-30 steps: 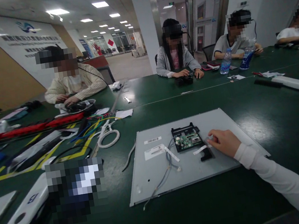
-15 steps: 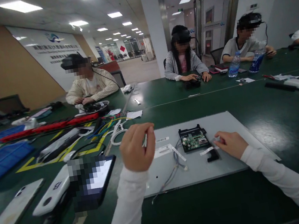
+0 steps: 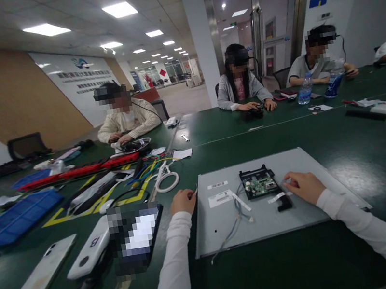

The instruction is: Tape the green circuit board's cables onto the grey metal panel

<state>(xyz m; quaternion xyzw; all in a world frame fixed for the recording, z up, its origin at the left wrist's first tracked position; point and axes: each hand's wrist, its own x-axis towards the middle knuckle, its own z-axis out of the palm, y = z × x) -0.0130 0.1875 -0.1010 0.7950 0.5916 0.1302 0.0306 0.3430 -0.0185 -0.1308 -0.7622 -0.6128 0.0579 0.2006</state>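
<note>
A flat grey metal panel (image 3: 275, 226) lies in front of me. On it sits a green circuit board (image 3: 263, 186) in a black frame, with a black piece (image 3: 284, 202) at its lower right corner. Thin grey cables (image 3: 232, 228) run from the board toward the panel's near edge. By the panel's left edge is my left hand (image 3: 183, 201), its fingers curled together; a thin sliver shows at the fingertips, too small to name. My right hand (image 3: 306, 187) hovers over the panel just right of the board, fingers bent and apart, with nothing visible in them.
To the left lie a blurred-screen phone (image 3: 138, 241), a white device (image 3: 89, 249), a white phone (image 3: 40, 276) and a blue basket (image 3: 17, 218). A white cable coil (image 3: 167, 182) is behind my left hand. Several people sit across the green table; bottles (image 3: 304, 90) stand at far right.
My left hand has dropped from above the panel's left part to its left edge. My right hand stays beside the board. The view has shifted slightly.
</note>
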